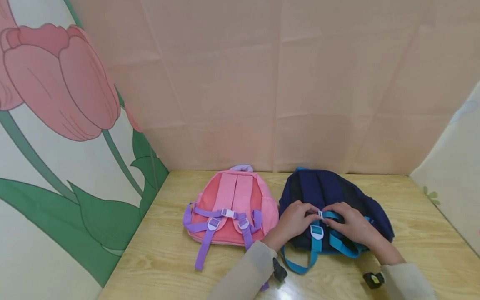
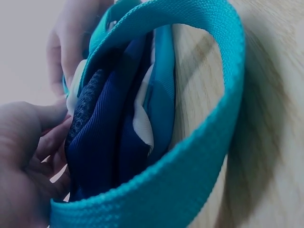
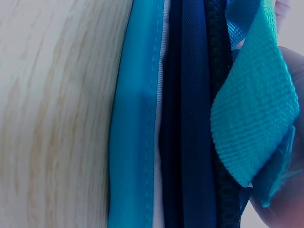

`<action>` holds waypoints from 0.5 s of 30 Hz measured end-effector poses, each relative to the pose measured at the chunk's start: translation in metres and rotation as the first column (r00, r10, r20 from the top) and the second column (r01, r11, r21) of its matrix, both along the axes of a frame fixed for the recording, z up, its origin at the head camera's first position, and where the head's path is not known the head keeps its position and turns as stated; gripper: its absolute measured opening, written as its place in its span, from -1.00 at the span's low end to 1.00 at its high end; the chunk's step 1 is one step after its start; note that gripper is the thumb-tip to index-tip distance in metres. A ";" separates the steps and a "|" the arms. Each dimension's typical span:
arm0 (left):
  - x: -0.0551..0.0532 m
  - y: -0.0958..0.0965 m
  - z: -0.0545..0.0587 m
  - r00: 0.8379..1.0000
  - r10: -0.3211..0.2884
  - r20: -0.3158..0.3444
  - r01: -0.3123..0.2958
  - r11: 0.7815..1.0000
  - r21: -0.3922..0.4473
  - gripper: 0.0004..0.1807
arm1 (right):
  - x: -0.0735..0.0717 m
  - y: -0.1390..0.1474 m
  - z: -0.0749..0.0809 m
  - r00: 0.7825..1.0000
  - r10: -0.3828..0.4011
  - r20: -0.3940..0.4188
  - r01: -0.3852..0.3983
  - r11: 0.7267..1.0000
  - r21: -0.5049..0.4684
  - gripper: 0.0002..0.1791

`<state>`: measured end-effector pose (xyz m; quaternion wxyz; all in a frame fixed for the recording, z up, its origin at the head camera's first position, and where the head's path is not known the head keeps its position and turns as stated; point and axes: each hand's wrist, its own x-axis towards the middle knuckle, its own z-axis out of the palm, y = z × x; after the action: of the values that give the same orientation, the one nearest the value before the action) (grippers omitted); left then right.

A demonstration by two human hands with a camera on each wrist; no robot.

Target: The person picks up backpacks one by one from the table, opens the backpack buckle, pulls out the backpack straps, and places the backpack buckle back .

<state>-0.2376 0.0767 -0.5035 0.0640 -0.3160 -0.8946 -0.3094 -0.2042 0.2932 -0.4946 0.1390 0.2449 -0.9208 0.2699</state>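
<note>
A navy backpack [image 1: 322, 183] lies on its front on the table, shoulder straps facing up. Over its lower middle, my left hand [image 1: 296, 218] and right hand [image 1: 348, 223] meet at a small white buckle [image 1: 320, 214] on blue webbing. Each hand pinches the buckle from its own side between thumb and fingers. The left wrist view shows the left hand [image 2: 28, 147] at the white buckle [image 2: 75, 90], behind a big loop of teal strap [image 2: 232, 71]. A folded teal strap [image 3: 256, 109] partly covers the right hand [image 3: 289, 175] in the right wrist view.
A pink backpack [image 1: 210, 191] with purple straps lies to the left, its white chest buckle [image 1: 228, 213] joined. A white strap adjuster [image 1: 316, 232] sits just below my hands. Beyond the wooden table [image 1: 150, 258] stands a wall covered in pinkish cloth [image 1: 232, 96].
</note>
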 end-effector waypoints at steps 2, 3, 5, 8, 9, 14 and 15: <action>-0.001 0.000 -0.001 1.000 0.001 -0.011 -0.001 1.000 0.005 -0.77 | 0.000 -0.001 0.000 1.000 0.002 -0.006 -0.002 1.000 0.003 -0.75; -0.001 0.000 -0.001 1.000 0.001 -0.015 -0.001 1.000 0.004 -0.77 | 0.000 -0.001 0.000 1.000 0.003 -0.008 -0.003 1.000 0.003 -0.75; -0.001 0.000 -0.001 1.000 0.003 -0.014 -0.003 1.000 0.011 -0.77 | 0.000 -0.001 0.000 1.000 0.004 -0.013 -0.004 1.000 0.000 -0.74; -0.002 0.001 -0.001 1.000 0.012 -0.004 -0.012 1.000 0.026 -0.78 | -0.002 -0.001 0.001 1.000 0.012 -0.027 -0.013 1.000 -0.011 -0.72; -0.002 0.001 -0.001 1.000 0.015 0.003 -0.015 0.999 0.031 -0.78 | -0.002 -0.001 0.001 0.999 0.016 -0.032 -0.016 1.000 -0.014 -0.72; -0.001 0.001 0.001 0.999 0.039 0.023 -0.039 0.998 0.039 -0.80 | -0.003 -0.002 0.001 0.998 0.023 -0.058 -0.024 1.000 -0.016 -0.71; -0.001 0.001 0.001 0.999 0.043 0.023 -0.044 0.998 0.040 -0.81 | -0.003 -0.001 0.001 0.998 0.021 -0.061 -0.022 1.000 -0.016 -0.71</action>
<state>-0.2382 0.0777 -0.5027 0.0674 -0.2917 -0.8954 -0.3295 -0.2068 0.2917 -0.4936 0.1662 0.2618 -0.9111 0.2716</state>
